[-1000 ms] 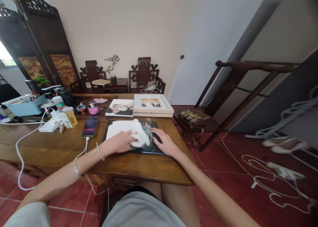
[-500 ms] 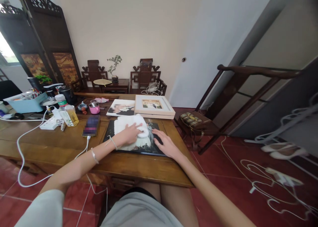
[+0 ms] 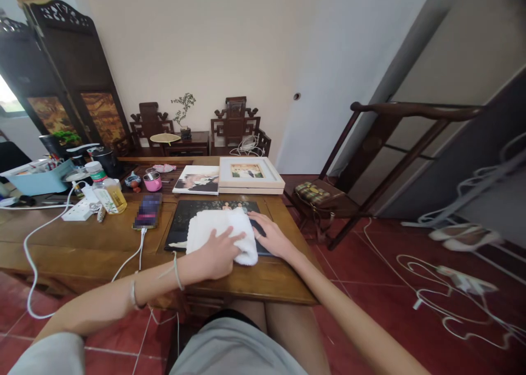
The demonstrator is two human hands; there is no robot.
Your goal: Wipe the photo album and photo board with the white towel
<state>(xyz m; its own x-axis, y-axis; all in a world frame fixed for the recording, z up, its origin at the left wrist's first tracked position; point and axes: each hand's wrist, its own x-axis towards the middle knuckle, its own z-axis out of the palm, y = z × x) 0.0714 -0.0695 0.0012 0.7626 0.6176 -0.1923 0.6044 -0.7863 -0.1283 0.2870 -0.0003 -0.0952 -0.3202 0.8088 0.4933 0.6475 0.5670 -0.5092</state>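
White cloth point(image 3: 209, 224) — under left grip point(image 3: 222, 254), fingers spread | right grip point(image 3: 273, 236) — thumb apart, at right edge of photo panel point(image 3: 177, 221)

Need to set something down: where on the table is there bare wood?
Best: the front left of the wooden table, bounded by the white power strip, phone and its cable. A narrower patch lies between the framed picture, right hand and table's right edge. Crowded: the back left, around the bottle and pink cup.

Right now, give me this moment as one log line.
left hand: spread on white cloth | white cloth: partly covering photo panel | right hand: at photo panel's right end | phone: on table
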